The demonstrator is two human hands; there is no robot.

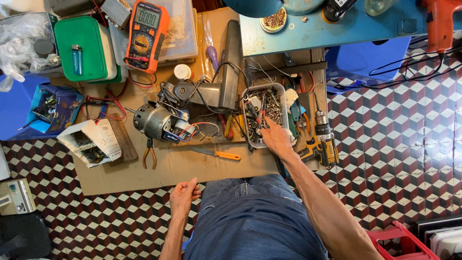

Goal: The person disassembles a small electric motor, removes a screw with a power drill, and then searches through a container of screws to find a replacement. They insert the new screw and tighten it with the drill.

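My right hand (276,137) reaches into a clear plastic tray (283,87) full of screws and small metal parts, fingers down among them; whether it grips anything is hidden. My left hand (183,195) rests loosely curled with nothing in it at the near edge of a cardboard sheet (159,173) on the floor. On the cardboard lie a small electric motor (153,120) with coloured wires, pliers (149,155) and an orange-handled knife (217,154).
An orange multimeter (145,31) lies at the back beside a green box (83,48). A yellow cordless drill (322,142) sits right of the tray. An open white box of screws (91,142) lies to the left. A blue bench (337,29) stands beyond, over patterned tile floor.
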